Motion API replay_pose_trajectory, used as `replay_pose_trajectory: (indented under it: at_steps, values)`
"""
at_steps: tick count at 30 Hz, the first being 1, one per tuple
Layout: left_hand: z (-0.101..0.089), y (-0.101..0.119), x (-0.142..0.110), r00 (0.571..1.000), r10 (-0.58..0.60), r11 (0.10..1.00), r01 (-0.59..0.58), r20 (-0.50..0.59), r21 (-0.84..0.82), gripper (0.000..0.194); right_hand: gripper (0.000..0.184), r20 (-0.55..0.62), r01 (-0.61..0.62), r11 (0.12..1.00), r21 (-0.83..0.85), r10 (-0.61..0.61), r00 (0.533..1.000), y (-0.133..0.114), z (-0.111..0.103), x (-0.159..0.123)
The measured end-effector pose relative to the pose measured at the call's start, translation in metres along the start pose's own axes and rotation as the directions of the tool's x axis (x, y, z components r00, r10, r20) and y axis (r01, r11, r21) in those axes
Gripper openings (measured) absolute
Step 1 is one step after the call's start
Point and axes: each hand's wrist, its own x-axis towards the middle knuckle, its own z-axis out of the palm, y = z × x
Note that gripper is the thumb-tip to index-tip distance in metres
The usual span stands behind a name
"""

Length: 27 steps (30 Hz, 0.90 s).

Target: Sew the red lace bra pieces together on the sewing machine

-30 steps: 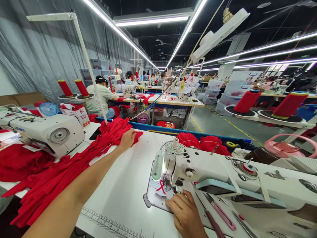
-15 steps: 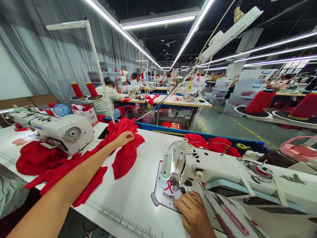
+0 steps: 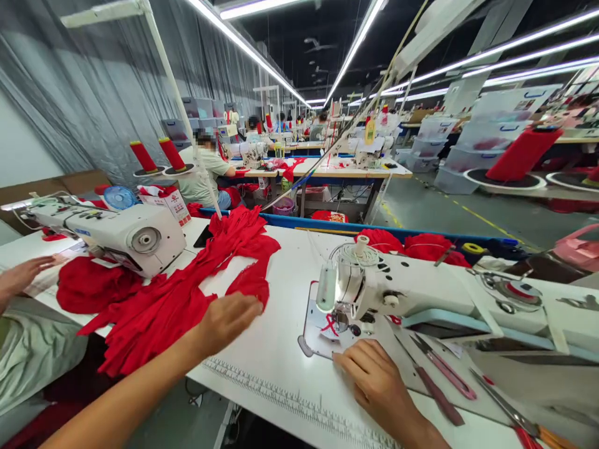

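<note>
My left hand [image 3: 231, 319] has its fingers closed at the lower end of a red fabric piece [image 3: 253, 279], which lies at the right side of a long heap of red fabric [image 3: 175, 299]. Palm down, my right hand [image 3: 374, 377] rests on the white table by the front edge of the sewing machine bed [image 3: 318, 349]. Its fingers are slightly bent, and nothing shows in them. Just beyond that hand are the needle area and a small red ribbon cross [image 3: 329, 324] of the white sewing machine [image 3: 421, 293].
Thread snips [image 3: 444, 368], a brown-handled tool [image 3: 437, 393] and orange-handled scissors [image 3: 519, 415] lie to the right. A second sewing machine [image 3: 121, 234] stands left, with a co-worker's hand [image 3: 25, 277] near it. A ruler strip [image 3: 281, 390] runs along the front edge.
My left hand has come down and nearer to me, from the top of the red fabric piece to its lower end. My right hand stays by the machine bed. A co-worker's hand has appeared at left.
</note>
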Motion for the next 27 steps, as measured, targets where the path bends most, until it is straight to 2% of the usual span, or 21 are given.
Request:
replay_pose_trajectory:
  at_steps: [2, 4, 7, 12, 15, 19, 21, 23, 25, 27]
  values:
    - [0.008, 0.038, -0.029, 0.978, 0.194, 0.978, -0.199, 0.081, 0.057, 0.017, 0.038, 0.044, 0.056, 0.998, -0.018, -0.055, 0.998, -0.009, -0.003, 0.002]
    - [0.015, 0.065, -0.054, 0.965, 0.239, 0.959, -0.253, 0.111, 0.127, 0.018, 0.037, 0.093, 0.092, 0.996, -0.013, -0.091, 0.992, -0.017, -0.002, 0.002]
    - [0.02, 0.083, -0.08, 0.989, 0.134, 0.973, -0.142, 0.054, 0.181, 0.02, 0.036, 0.145, 0.081, 0.997, 0.014, -0.082, 0.986, -0.026, 0.001, 0.002]
    - [0.024, 0.084, -0.101, 0.999, -0.025, 0.987, 0.032, -0.049, 0.159, 0.021, 0.038, 0.201, 0.012, 0.994, 0.106, -0.033, 0.979, -0.046, 0.012, 0.009]
    - [0.027, 0.088, -0.104, 0.989, -0.11, 0.987, 0.121, -0.096, 0.11, 0.021, 0.032, 0.226, -0.05, 0.985, 0.166, 0.011, 0.974, -0.063, 0.026, 0.019]
    - [0.028, 0.101, -0.101, 0.949, -0.257, 0.967, 0.253, -0.184, -0.042, 0.025, 0.035, 0.203, -0.134, 0.961, 0.24, 0.085, 0.975, -0.078, 0.055, 0.032]
    - [0.022, 0.106, -0.098, 0.928, -0.302, 0.953, 0.285, -0.217, -0.108, 0.027, 0.028, 0.141, -0.139, 0.946, 0.292, 0.101, 0.985, -0.081, 0.063, 0.039]
    - [0.006, 0.105, -0.091, 0.905, -0.376, 0.923, 0.348, -0.196, -0.165, 0.03, 0.027, 0.083, -0.136, 0.909, 0.394, 0.113, 0.99, -0.082, 0.061, 0.045]
    - [-0.015, 0.097, -0.077, 0.879, -0.466, 0.875, 0.444, -0.095, -0.192, 0.034, 0.023, 0.104, -0.185, 0.819, 0.544, 0.153, 0.983, -0.085, 0.05, 0.05]
    - [-0.031, 0.079, -0.052, 0.894, -0.445, 0.875, 0.445, 0.044, -0.188, 0.035, 0.014, 0.267, -0.362, 0.628, 0.689, 0.245, 0.932, -0.089, 0.034, 0.053]
